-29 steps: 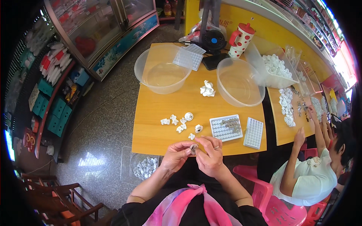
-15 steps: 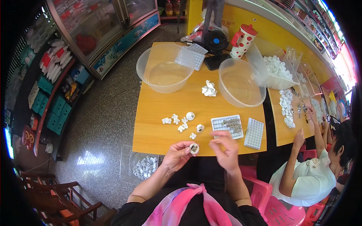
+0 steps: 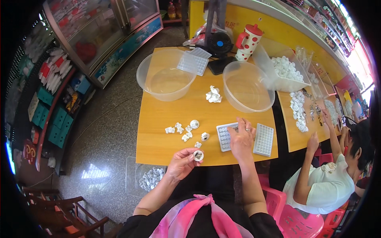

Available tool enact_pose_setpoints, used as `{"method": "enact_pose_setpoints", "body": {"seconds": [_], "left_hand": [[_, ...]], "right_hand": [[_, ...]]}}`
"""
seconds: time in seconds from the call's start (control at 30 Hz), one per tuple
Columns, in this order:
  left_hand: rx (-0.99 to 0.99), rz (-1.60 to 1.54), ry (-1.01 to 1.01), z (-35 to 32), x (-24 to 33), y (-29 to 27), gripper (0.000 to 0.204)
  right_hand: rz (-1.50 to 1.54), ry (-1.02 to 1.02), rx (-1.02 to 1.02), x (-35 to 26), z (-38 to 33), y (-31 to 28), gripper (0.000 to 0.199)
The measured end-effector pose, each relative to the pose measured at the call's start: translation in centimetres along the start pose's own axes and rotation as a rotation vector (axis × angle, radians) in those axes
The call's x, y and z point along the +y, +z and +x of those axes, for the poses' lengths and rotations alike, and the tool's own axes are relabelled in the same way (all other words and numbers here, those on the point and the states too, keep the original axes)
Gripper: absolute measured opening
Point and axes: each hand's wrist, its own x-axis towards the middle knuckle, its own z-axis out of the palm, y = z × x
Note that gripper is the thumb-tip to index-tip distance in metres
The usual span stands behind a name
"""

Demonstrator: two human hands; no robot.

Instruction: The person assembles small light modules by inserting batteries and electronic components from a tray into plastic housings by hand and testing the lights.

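Observation:
My left hand pinches a small round white plastic part with dark and metallic bits inside, near the table's front edge. Over a white compartment tray reaches my right hand, fingers pointing down into it and the thumb apart from the index finger. It hides much of the tray and the small parts there; nothing shows between its fingers. A second compartment tray lies just right of it. Beyond my left hand are a round white part, another with a dark centre, and several small white pieces.
Two clear plastic bowls stand farther back, with crumpled white material between them. Behind are a black fan and a red-dotted tumbler. At right, a co-worker sits by a second table. A bin of white parts is below left.
My right hand has moved up and right, from beside the left hand onto the compartment tray. My left hand still holds the round part. The whole view has shifted slightly.

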Motion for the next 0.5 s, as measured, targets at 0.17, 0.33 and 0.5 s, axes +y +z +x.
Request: {"method": "enact_pose_setpoints", "body": {"seconds": [0.17,0.33,0.5], "left_hand": [[0.004,-0.006,0.005,0.0,0.0,0.0,0.025],[-0.003,-0.004,0.019,0.1,-0.1,0.0,0.025],[-0.003,-0.001,0.021,0.0,-0.1,0.0,0.025]], "right_hand": [[-0.010,0.007,-0.037,0.2,-0.1,1.0,0.013],[-0.004,-0.006,-0.028,0.3,-0.7,1.3,0.016],[0.014,-0.014,-0.043,0.2,-0.6,0.8,0.017]]}}
